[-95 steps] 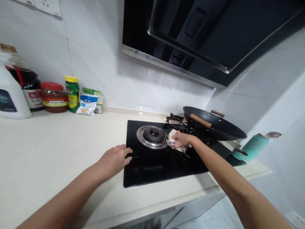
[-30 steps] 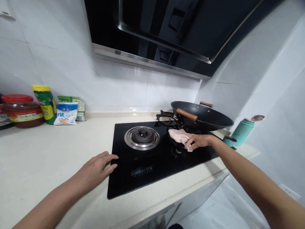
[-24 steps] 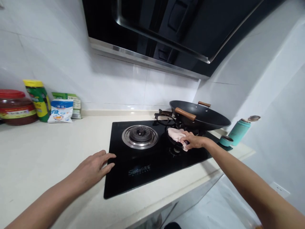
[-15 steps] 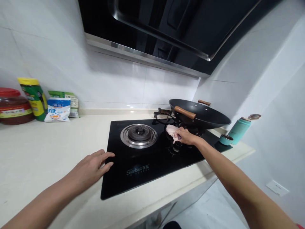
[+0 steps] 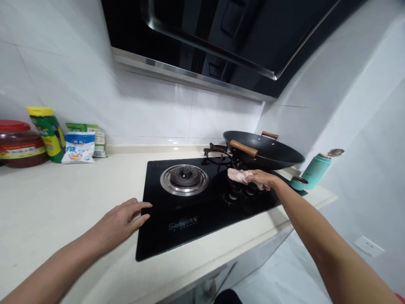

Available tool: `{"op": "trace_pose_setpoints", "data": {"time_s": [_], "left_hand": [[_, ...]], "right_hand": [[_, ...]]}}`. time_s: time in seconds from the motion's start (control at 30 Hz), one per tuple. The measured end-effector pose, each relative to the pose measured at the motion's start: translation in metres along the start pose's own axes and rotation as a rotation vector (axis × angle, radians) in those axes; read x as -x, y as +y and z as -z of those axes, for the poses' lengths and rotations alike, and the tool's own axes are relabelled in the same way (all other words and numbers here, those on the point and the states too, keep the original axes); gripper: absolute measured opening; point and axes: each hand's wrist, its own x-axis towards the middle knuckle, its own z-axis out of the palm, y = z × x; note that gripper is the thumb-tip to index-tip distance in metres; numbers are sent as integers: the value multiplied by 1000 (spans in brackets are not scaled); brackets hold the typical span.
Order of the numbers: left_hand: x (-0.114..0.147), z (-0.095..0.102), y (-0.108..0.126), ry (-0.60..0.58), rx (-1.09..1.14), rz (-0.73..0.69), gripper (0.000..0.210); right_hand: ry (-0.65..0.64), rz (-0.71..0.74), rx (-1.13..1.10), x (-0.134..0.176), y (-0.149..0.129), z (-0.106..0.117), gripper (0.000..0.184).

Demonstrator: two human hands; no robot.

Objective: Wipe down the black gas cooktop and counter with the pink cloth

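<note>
A pale pink cloth [image 5: 237, 175] is gripped in my right hand [image 5: 262, 178] and pressed on the black glass gas stove [image 5: 177, 211], just behind its control knobs [image 5: 233, 196]. The cloth is bunched, with part of it showing on either side of my fingers. My left hand [image 5: 125, 217] rests at the stove's left edge, fingers stretched out and holding nothing. Left of the cloth, a bare burner [image 5: 184, 177] sits in its metal ring. A black wok [image 5: 272, 154] with wooden handles stands behind my right hand.
A loose pan support [image 5: 218, 154] lies at the stove's back edge. On the right stand a turquoise flask [image 5: 317, 171] and its cup-like lid [image 5: 299, 183]. A red-lidded jar [image 5: 20, 145], a green bottle [image 5: 47, 137] and a white packet [image 5: 79, 147] line the wall at left. A range hood [image 5: 196, 50] hangs overhead.
My right hand has moved to the right with the cloth, from beside the left knob to behind the knobs. My left hand has stayed at the stove's edge.
</note>
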Motion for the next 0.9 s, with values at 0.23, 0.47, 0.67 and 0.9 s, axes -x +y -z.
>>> {"op": "trace_pose_setpoints", "data": {"time_s": [0.23,0.47,0.67,0.9], "left_hand": [[-2,-1,0,3,-4,-12,55],[-8,-9,6,63,-36,-32,54],[-3,-6,12,44,-61,-16,53],[4,-5,12,80,-40,-42,49]], "right_hand": [[44,-36,29,68,43,22,27],[8,100,73,127,39,-9,24],[-119,417,139,160,-44,-70,27],[89,298,412,131,-126,-125,45]]}}
